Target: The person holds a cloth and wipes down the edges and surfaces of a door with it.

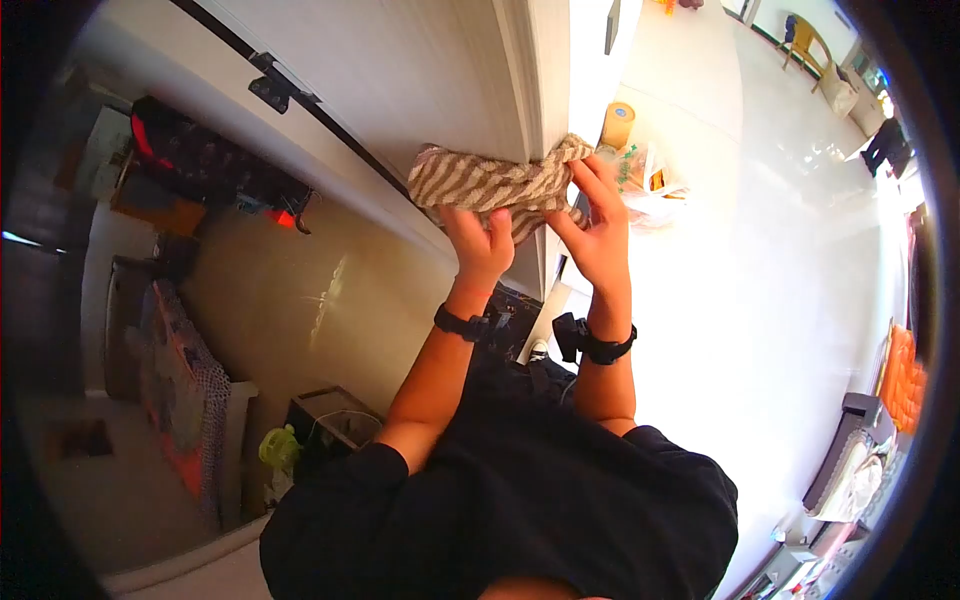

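A brown-and-beige striped towel (490, 185) is wrapped around the edge of a pale door (430, 90). My left hand (482, 245) is at the towel's lower side on the door's left face, thumb raised, with the other fingers partly hidden by the fabric. On the other side of the edge, my right hand (600, 225) holds the towel's right end between thumb and fingers. Both wrists carry black straps with small devices.
A black hinge (270, 85) sits on the frame at upper left. Beyond the door stand a yellow tape roll (619, 125) and a plastic bag (655, 185). At left are a dim room, a patterned board (185, 390) and a dark box (335, 420). A chair (803, 40) is far right.
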Demonstrator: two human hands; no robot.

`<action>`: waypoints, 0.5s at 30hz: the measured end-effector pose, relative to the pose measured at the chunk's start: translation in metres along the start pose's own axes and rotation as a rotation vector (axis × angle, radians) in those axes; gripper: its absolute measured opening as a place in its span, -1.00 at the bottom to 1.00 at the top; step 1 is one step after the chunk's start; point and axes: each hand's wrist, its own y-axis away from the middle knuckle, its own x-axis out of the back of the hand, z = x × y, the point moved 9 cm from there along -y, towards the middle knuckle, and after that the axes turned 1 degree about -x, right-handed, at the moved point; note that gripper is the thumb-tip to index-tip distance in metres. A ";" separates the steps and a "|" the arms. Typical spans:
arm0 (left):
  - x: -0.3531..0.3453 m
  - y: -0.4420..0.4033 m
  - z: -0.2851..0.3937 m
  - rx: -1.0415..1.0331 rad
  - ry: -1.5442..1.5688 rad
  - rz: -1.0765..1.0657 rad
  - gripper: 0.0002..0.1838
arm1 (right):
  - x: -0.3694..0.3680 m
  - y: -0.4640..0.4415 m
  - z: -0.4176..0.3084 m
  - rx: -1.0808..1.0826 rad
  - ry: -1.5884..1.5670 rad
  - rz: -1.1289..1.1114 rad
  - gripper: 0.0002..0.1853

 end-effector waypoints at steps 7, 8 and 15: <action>-0.015 -0.006 0.009 0.143 0.149 0.004 -0.16 | 0.001 -0.008 -0.020 -0.005 -0.137 0.004 -0.41; -0.014 -0.008 0.011 0.135 0.126 0.012 -0.16 | 0.002 -0.009 -0.025 0.011 -0.094 0.033 -0.48; -0.010 -0.026 0.013 0.166 0.204 0.139 -0.11 | -0.005 -0.026 -0.041 0.056 0.027 0.098 -0.54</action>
